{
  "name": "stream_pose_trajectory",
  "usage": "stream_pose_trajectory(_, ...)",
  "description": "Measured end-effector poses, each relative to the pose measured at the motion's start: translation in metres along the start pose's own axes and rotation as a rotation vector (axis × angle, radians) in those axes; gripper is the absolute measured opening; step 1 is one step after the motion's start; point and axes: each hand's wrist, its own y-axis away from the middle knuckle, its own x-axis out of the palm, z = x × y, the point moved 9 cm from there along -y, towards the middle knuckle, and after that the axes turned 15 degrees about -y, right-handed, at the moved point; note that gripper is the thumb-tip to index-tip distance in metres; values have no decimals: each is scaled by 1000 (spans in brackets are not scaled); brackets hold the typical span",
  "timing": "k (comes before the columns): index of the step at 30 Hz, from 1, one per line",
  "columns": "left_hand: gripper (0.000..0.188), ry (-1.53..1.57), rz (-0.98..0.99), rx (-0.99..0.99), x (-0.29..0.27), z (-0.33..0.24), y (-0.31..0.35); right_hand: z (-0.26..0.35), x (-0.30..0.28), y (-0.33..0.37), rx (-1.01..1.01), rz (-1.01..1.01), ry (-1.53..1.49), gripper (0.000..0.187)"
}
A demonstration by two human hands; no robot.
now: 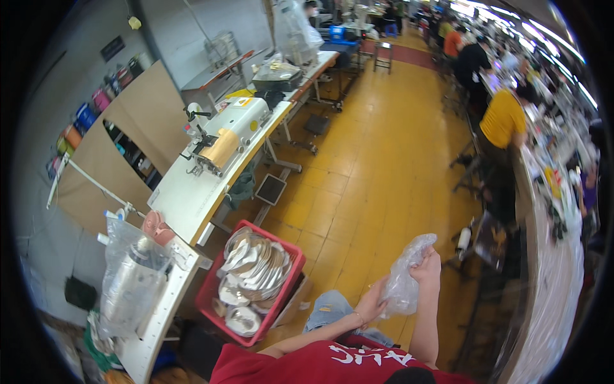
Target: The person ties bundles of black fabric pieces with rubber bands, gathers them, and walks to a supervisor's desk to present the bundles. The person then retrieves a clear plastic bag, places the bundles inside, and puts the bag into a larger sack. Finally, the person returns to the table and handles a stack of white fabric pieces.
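Observation:
A clear, crumpled plastic bag (403, 281) is held up in front of my body, above the yellow floor. My right hand (427, 265) is closed around its upper right part, fingers curled. Against its lower left side, my left hand (372, 298) grips the film, its fingers partly hidden. Whatever the bag may contain cannot be made out. To the left of my hands, a red plastic crate (296, 264) on the floor holds stacked white and tan shoe-like pieces (256, 265).
A white worktable (185, 203) with a sewing-type machine (233, 131) runs along the left. Near it stands another machine under a plastic cover (131, 281). On the right, a long bench (543, 269) is lined with stools and seated workers, one in a yellow shirt (502, 118).

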Motion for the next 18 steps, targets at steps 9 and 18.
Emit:
stream_pose_trajectory(9, 48, 445, -308, -518, -57, 222, -341, 38, 297, -172, -920, 383, 1578, 102)
stream_pose_trajectory(18, 48, 190, -595, -664, -201, 300, -607, 72, 485, -382, -369, 626, 1126, 36)
